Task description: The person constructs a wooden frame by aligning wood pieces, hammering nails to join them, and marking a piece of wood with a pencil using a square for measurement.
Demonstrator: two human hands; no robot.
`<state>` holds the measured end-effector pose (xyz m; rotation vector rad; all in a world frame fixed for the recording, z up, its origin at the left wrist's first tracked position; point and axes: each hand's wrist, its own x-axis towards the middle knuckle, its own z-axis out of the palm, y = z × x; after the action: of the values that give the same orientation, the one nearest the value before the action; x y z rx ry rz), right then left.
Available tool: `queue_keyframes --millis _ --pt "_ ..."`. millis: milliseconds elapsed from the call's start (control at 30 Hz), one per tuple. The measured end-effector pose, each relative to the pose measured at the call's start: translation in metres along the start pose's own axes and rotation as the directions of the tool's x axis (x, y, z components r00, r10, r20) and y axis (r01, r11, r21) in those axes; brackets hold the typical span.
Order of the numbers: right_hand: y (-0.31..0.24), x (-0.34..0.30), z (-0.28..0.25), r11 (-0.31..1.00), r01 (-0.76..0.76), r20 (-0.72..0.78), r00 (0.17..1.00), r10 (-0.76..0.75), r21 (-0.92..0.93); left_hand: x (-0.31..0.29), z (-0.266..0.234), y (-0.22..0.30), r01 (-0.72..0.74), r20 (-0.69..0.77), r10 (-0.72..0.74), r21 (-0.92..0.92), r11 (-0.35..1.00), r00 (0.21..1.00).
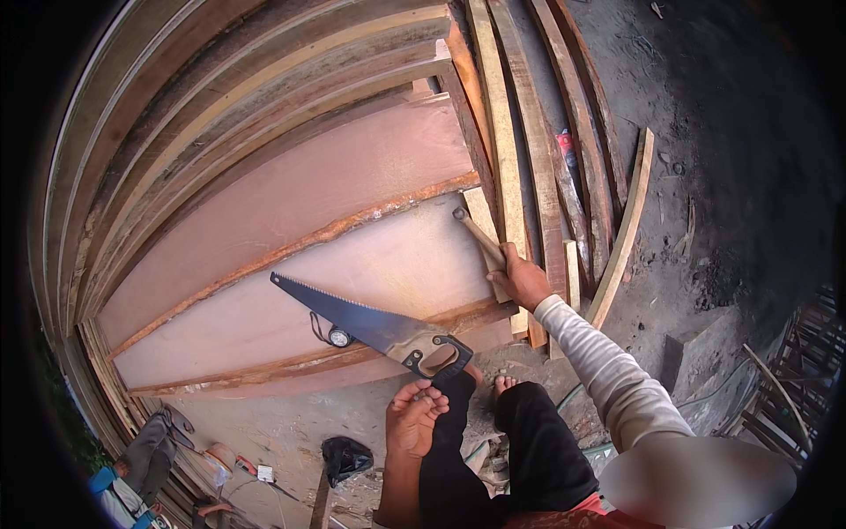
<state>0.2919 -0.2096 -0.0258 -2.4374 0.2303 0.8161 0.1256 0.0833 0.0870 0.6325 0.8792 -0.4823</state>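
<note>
My right hand (523,280), at the end of a light grey sleeve, grips a wooden-handled hammer (480,234) over the right end of the wooden panel. Its small dark head points up and left. My left hand (414,416) is closed, fingertips pinched together just below the saw's grip; what they hold, if anything, is too small to make out. A handsaw (357,319) with a dark blade and black handle lies across the pale panel (220,322), teeth facing up. Beside the blade rests a wristwatch (338,336) with a dark strap. Rough brown battens (291,249) run along the panel.
Long timber boards (256,84) are stacked beyond the panel, and more planks (511,132) lie to the right. One loose strip (624,225) slants over the dirt floor. A black plastic bag (346,459) sits lower left, near scattered tools (251,467). Wood pieces (793,388) pile up far right.
</note>
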Motion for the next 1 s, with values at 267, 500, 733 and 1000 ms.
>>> queue_keyframes --millis 267,500,733,1000 --pt "0.007 0.005 0.001 0.999 -0.037 0.024 0.999 0.037 0.001 -0.012 -0.015 -0.106 0.200 -0.220 -0.064 0.679 0.706 0.973" --pt "0.004 0.001 -0.005 0.999 -0.051 0.045 0.998 0.050 0.012 0.099 0.097 -0.091 -0.417 0.478 0.251 0.871 -0.260 0.842" --pt "0.038 -0.008 -0.043 0.965 0.055 0.170 0.980 -0.100 0.255 0.161 0.101 -0.102 -0.224 0.296 0.045 0.806 -0.548 0.954" --pt "0.033 -0.164 -0.061 0.714 -0.219 0.128 0.975 0.179 0.665 0.134 0.048 -0.146 -0.170 0.239 0.060 0.821 -0.545 0.969"
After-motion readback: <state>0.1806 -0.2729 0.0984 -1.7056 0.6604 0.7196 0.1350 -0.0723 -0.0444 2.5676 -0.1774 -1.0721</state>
